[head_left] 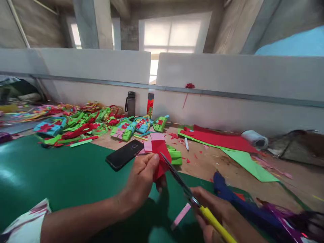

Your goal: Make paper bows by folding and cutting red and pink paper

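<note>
Near the middle of the view, my left hand pinches a red piece of paper between thumb and fingers. My right hand, at the lower right, is wrapped round the yellow handle of a pair of scissors. The long metal blades point up and left, and their tip lies over the red paper beside my left thumb. Pink paper pieces and folded green paper lie just behind the red piece. Under the scissors, a pink strip rests on the green mat.
A black phone lies left of the red paper. Behind it are decorated paper bags, a dark bottle and a pile of coloured strips. To the right are a white marker, red sheets and dark blue cloth.
</note>
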Tool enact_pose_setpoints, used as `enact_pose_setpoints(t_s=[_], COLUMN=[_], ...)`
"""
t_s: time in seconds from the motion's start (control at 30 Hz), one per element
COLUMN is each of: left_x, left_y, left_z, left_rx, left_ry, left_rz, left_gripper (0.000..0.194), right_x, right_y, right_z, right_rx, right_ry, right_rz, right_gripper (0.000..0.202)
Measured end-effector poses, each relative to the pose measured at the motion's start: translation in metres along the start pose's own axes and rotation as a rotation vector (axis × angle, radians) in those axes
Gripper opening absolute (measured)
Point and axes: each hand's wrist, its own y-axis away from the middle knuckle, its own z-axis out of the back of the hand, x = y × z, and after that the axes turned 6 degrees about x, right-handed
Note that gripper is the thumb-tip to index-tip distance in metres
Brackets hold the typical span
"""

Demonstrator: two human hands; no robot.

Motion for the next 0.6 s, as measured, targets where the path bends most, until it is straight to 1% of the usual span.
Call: enact_pose_setpoints(t_s=[0.13, 0.23, 0.43, 0.6], left_x=[0.001, 0.002, 0.009, 0.011], left_y=[0.001, 0.002, 0.005, 0.006], left_z=[-0.002, -0.004, -0.004, -0.004], left_rx=[0.041, 0.073, 0.119, 0.129], left_ry=[0.016, 0.030, 0.120, 0.143], left_rz=[0.028, 0.067, 0.101, 0.099], left_gripper=[0.038, 0.038, 0.038, 0.038], right_x=[0.005, 0.008, 0.004, 0.007], right_y=[-0.003, -0.005, -0.010, -0.014], right_z=[0.000, -0.001, -0.005, -0.006], right_rx=[0.018, 0.009, 0.012, 0.082], right_ry=[-0.026, -0.036, -0.093, -0.216], right_rz=[-0.022, -0.040, 0.011, 0.009], right_gripper=[0.032, 0.036, 0.041, 0.040])
